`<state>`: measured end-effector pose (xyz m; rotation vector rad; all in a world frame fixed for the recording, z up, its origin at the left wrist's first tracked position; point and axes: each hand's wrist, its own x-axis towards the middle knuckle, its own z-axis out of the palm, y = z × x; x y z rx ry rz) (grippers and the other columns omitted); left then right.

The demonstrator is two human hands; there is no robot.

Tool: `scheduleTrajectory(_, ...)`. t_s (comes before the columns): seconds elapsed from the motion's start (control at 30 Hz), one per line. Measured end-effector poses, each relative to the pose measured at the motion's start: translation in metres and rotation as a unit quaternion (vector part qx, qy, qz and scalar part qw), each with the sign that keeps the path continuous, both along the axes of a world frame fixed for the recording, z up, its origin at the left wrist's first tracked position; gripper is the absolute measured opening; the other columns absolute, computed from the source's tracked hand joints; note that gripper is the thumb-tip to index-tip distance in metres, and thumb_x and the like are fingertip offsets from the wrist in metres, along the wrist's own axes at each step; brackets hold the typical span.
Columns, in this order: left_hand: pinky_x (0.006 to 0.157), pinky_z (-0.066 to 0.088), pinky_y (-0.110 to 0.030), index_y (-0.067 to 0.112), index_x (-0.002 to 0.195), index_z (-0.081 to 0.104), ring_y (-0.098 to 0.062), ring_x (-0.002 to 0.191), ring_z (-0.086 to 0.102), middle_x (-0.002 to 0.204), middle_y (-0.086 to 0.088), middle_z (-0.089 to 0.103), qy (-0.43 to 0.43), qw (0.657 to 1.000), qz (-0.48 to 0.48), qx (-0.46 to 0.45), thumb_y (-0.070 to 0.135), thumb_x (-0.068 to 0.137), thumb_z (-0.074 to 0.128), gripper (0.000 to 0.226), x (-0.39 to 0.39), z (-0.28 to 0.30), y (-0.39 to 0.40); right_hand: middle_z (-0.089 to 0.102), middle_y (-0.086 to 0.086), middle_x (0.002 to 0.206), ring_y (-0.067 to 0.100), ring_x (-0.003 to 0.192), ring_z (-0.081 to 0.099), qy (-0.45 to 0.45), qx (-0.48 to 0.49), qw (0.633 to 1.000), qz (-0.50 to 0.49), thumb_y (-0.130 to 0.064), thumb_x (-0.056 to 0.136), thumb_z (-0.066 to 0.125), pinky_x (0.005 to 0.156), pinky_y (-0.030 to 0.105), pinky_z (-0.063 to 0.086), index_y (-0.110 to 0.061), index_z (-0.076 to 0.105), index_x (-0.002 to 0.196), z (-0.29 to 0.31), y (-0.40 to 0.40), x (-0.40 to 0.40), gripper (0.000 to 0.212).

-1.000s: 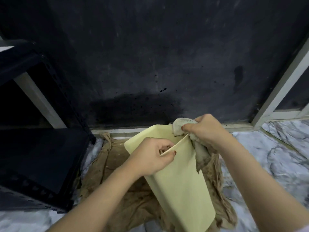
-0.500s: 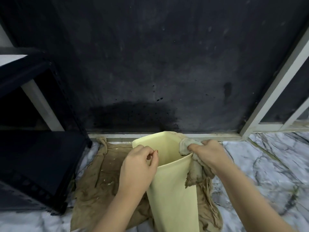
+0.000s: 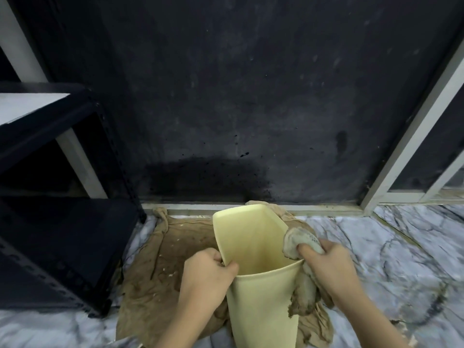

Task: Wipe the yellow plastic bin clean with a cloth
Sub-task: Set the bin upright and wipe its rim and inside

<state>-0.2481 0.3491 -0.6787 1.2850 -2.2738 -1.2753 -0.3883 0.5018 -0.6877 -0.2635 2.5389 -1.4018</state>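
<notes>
Wiping looks underway: the left hand pinches the bin rim, the right hand clamps the cloth over its right edge, inside apparently undone.

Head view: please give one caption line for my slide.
Left hand holds the yellow bin rim; right hand presses a cloth there.

the bin is pale yellow all over, inside and out, with no print. the cloth is off-white and grey at the top, turning muddy brown where it hangs lower down. under the bin lies a tan-brown sheet flecked with whitish specks. the floor is white marble veined in grey. the wall is charcoal black with a darker patch near its base. the shelf unit is black, and the door frame is white.
</notes>
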Motion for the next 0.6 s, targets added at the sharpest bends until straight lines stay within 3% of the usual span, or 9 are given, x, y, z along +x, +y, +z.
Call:
scheduleTrajectory(0.17,0.059,0.051,-0.024,0.015,0.066,0.067,-0.016,0.06,0.068,0.05,0.004,0.063,0.036,0.999,-0.004,-0.004,0.016,0.068,0.063,0.005,0.006,0.0,-0.002,0.062,0.004,0.057,0.021,0.062,0.058,0.033,0.007,0.999,-0.001,-0.019,0.074,0.068,0.051,0.027,0.039,-0.012,0.059,0.062,-0.006,0.008,0.017,0.016)
scheduleTrajectory(0.27,0.057,0.049,-0.019,0.02,0.065,0.067,-0.01,0.054,0.066,0.049,0.006,0.064,0.063,0.998,-0.003,-0.023,0.016,0.068,0.064,0.006,0.008,0.007,-0.009,0.063,0.003,0.058,0.019,0.064,0.058,0.043,-0.027,0.999,-0.006,-0.017,0.074,0.068,0.055,0.029,0.042,-0.014,0.059,0.061,-0.007,0.004,0.023,0.016)
scheduleTrajectory(0.43,0.064,0.054,-0.031,0.027,0.071,0.066,-0.016,0.057,0.067,0.057,-0.001,0.065,0.086,0.993,-0.026,-0.082,0.015,0.072,0.064,0.013,0.004,0.012,-0.037,0.065,0.002,0.061,0.017,0.066,0.06,0.046,-0.089,0.995,-0.006,-0.027,0.073,0.064,0.056,0.03,0.041,-0.018,0.06,0.065,0.003,-0.021,0.024,0.012)
scheduleTrajectory(0.6,0.067,0.058,-0.035,0.035,0.075,0.06,-0.007,0.05,0.066,0.067,-0.007,0.071,0.101,0.993,-0.002,-0.06,0.01,0.08,0.062,0.026,-0.001,-0.005,-0.066,0.06,-0.004,0.062,0.01,0.062,0.055,0.04,-0.08,0.995,0.032,-0.023,0.077,0.061,0.052,0.023,0.036,-0.018,0.057,0.069,-0.008,-0.056,0.013,0.011)
